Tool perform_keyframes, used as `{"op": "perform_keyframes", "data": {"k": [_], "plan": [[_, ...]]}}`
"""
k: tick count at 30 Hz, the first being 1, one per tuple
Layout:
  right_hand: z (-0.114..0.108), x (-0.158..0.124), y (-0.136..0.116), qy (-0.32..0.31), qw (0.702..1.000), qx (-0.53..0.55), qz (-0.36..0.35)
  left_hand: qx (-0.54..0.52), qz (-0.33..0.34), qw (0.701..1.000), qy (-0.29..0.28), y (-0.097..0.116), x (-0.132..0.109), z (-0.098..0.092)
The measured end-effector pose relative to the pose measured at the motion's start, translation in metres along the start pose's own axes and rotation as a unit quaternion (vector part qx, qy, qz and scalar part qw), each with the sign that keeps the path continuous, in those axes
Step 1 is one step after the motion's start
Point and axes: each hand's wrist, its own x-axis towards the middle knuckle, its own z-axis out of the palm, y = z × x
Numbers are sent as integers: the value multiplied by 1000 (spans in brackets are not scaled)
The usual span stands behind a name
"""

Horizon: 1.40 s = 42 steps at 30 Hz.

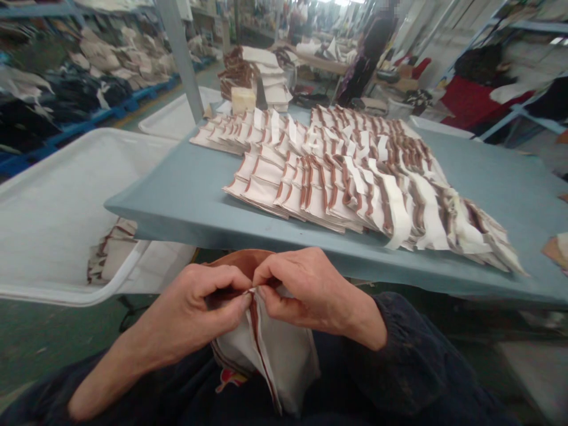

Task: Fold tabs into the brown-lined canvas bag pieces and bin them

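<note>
A white fabric bag (288, 361) with brown-edged seams hangs in front of my body, just short of the table edge. My left hand (204, 307) pinches the top end of its seam between thumb and forefinger. From the other side, my right hand (302, 290) is closed on the same spot, its fingertips almost touching the left ones. Part of a brown lining or band (242, 258) shows behind my fingers. Whatever small detail lies between the fingertips is hidden.
A blue-grey table (177, 216) carries rows of overlapping white pieces with brown edging (310, 183) and pale strips (397, 207). To the left stands a large white bin (44, 219) with folded pieces inside. A metal post (180, 59) rises behind; a person (370, 47) stands further back.
</note>
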Motion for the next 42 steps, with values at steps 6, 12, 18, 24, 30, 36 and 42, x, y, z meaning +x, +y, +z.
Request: {"op": "perform_keyframes", "data": {"k": [6,12,18,24,30,36,42], "plan": [[-1,5,1,-35,999,13,28,104,41,994,22,3,2,-2],[-6,8,-5,-98,980,86,153,129,65,989,38,3,2,2],[-1,7,-3,-104,980,74,151,142,85,986,36,2,-5,3],[4,-2,3,-51,949,241,198,184,163,968,48,-5,-11,10],[4,-14,13,-93,817,477,312,221,214,951,14,-20,-14,14],[0,-17,21,-116,796,487,340,236,233,943,-9,-30,-6,16],[2,-19,19,-79,792,501,340,148,189,970,24,-15,-1,22]]}}
